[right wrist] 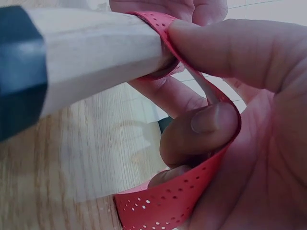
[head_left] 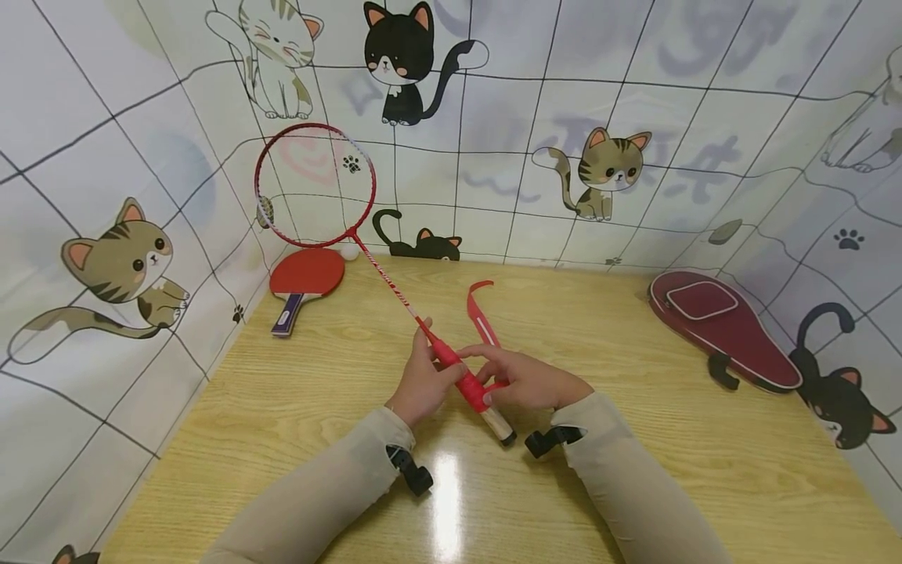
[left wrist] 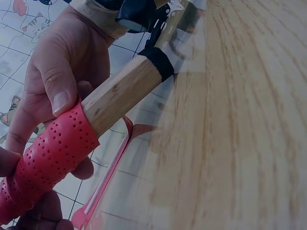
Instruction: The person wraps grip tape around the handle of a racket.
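A red badminton racket (head_left: 390, 280) slants across the table, its head up at the far left and its handle toward me. Perforated red grip tape (head_left: 451, 360) is wound around the upper handle. Below the wrap, the bare wooden handle (left wrist: 127, 91) shows, ending in a black butt cap (left wrist: 159, 62). My left hand (head_left: 424, 380) grips the wrapped part, thumb across it. My right hand (head_left: 532, 381) holds the tape at the wrap's lower edge; in the right wrist view its thumb (right wrist: 216, 48) presses there and the loose tape (right wrist: 168, 201) loops over a curled finger.
A red table tennis paddle (head_left: 310, 272) lies at the back left, with a white ball (head_left: 349, 251) beside it. At the right lies a maroon paddle case (head_left: 726, 329). The tape's loose tail (head_left: 481, 305) stretches behind my right hand. A cat-print wall covering (head_left: 507, 172) encloses the table.
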The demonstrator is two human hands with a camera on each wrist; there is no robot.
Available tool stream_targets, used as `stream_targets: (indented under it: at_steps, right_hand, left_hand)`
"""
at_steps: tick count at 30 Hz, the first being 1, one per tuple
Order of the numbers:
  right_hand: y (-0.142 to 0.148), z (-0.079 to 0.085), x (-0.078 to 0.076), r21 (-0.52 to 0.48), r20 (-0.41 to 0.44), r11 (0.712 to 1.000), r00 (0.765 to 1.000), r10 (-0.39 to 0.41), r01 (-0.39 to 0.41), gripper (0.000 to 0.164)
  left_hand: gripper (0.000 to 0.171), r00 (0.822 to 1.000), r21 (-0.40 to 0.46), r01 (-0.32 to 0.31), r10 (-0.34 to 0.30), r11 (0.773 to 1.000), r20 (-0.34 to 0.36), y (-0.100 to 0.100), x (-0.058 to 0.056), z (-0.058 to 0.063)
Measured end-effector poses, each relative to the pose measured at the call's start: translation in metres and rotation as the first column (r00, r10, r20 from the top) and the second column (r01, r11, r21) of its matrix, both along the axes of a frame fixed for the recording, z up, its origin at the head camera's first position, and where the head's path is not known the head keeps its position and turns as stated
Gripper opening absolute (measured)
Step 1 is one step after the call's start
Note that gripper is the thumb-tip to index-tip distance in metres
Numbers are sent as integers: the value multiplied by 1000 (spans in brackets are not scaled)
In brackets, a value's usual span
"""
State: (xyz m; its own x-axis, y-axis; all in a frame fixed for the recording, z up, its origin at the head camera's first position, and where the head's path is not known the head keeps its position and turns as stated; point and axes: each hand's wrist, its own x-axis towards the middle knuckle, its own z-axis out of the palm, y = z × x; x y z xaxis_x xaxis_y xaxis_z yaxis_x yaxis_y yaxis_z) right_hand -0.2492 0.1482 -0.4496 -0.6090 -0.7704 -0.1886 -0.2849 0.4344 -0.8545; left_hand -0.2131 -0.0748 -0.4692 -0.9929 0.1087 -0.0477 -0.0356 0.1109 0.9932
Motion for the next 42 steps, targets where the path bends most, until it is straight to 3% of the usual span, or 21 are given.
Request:
stream_targets:
  at_steps: [22,32,42]
  right_hand:
    - [4,-2,2,4,-29,1000,1000,-10,10,77]
    - [5,3,1,17,-40,1000,999,18,-17,76]
    - [10,7,-3,-25,4,998,999,51,-51,76]
  left_hand:
    - [100,1000,-20,15,-16,1000,-23,2,0,-7]
    - [81,1000,-9,0,-1,1000,-18,1,2,-5]
    - [77,999,24,13,-12,1000,-32,1,-1,-3]
